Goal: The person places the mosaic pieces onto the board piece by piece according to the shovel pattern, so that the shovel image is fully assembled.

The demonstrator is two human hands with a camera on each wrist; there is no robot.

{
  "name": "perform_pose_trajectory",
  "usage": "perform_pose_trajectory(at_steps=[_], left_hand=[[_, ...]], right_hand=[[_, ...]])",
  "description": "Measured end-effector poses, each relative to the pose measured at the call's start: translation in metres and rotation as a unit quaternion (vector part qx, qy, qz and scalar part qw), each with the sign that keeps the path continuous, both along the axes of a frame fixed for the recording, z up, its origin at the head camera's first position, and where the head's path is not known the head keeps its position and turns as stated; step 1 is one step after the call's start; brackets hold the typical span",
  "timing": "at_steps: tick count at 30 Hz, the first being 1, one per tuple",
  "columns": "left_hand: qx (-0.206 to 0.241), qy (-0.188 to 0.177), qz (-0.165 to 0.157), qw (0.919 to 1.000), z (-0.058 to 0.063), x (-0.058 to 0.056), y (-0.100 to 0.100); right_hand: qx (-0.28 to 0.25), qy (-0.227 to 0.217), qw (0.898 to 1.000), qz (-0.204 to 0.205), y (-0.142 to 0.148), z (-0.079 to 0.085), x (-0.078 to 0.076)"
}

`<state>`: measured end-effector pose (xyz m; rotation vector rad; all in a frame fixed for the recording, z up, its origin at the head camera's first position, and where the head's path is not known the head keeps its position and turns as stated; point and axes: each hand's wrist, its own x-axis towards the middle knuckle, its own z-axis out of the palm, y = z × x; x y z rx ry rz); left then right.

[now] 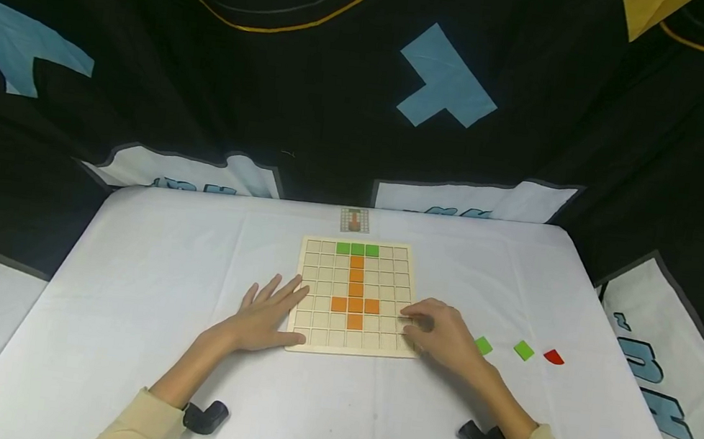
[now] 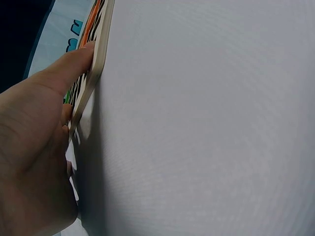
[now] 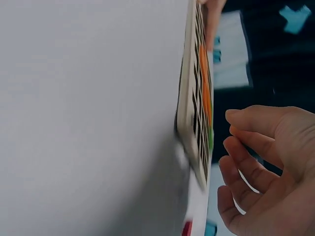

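Note:
A pale wooden grid board (image 1: 322, 281) lies on the table. Three green square tiles (image 1: 358, 249) sit in its far row, and several orange square tiles (image 1: 356, 276) form a column with a short crossbar. My left hand (image 1: 262, 321) rests at the board's left edge, fingers spread and fairly straight; in the left wrist view the thumb (image 2: 74, 66) touches the rim. Over the board's right edge is my right hand (image 1: 445, 339), its fingers loosely bent. In the right wrist view its thumb (image 3: 251, 118) and index finger stand slightly apart, with nothing visible between them.
A small pattern card (image 1: 355, 220) lies behind the board. To the right of my right hand are a green tile (image 1: 484, 345), another green tile (image 1: 524, 351) and a red quarter-round piece (image 1: 554, 357). A white cloth (image 1: 159, 248) covers the table; a dark curtain (image 1: 313, 99) hangs behind.

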<state>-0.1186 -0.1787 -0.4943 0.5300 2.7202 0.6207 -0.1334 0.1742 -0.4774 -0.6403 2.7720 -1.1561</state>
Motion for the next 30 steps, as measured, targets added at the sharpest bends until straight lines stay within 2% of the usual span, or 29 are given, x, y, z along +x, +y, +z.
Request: perform_pose_trajectory(at_steps=[8,16,21,30], left_hand=[[0.002,0.003,0.003,1.0000,0.001,0.001,-0.001],[0.002,0.008,-0.001,1.0000,-0.003,-0.001,-0.001],[0.004,0.004,-0.001,1.0000,-0.002,-0.001,0.000],[0.004,0.004,-0.002,1.0000,-0.002,-0.001,0.000]], right_hand=[[0.004,0.003,0.995,-0.101,0.058,-0.002,0.017],[0.008,-0.030,0.984,-0.178,0.095,-0.001,0.033],[0.033,-0.053,0.981,-0.185,0.102,-0.006,0.039],[0.034,-0.043,0.980,-0.191,0.101,-0.011,0.043]])
